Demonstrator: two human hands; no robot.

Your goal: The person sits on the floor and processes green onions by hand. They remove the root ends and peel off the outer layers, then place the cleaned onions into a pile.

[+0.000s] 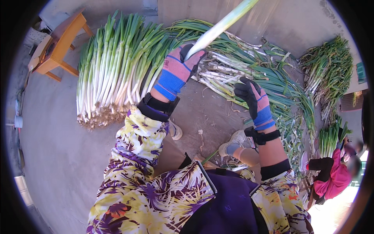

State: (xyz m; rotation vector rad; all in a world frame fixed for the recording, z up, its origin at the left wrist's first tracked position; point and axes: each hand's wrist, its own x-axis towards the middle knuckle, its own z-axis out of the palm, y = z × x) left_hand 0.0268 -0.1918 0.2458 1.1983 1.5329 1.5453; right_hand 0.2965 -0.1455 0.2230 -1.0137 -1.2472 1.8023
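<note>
My left hand (180, 68), in a pink, black and blue work glove, is closed round the white lower part of a long green onion (220, 29). The onion slants up to the right, and its green top runs out of the picture. My right hand (252, 97) wears a matching glove. Its fingers are loosely bent and apart, with nothing seen in them, beside a heap of untrimmed green onions (230, 68) with dirty stalks and limp leaves. Left of my left hand, a thick row of cleaned green onions (113, 74) lies on the floor, roots toward me.
A wooden stool (62, 43) lies tipped at the far left. Peeled leaf scraps (290, 138) cover the floor on the right. Another onion pile (329, 70) leans at the wall. A person in a pink top (335, 175) sits at the far right. My shoes (233, 142) are below my hands.
</note>
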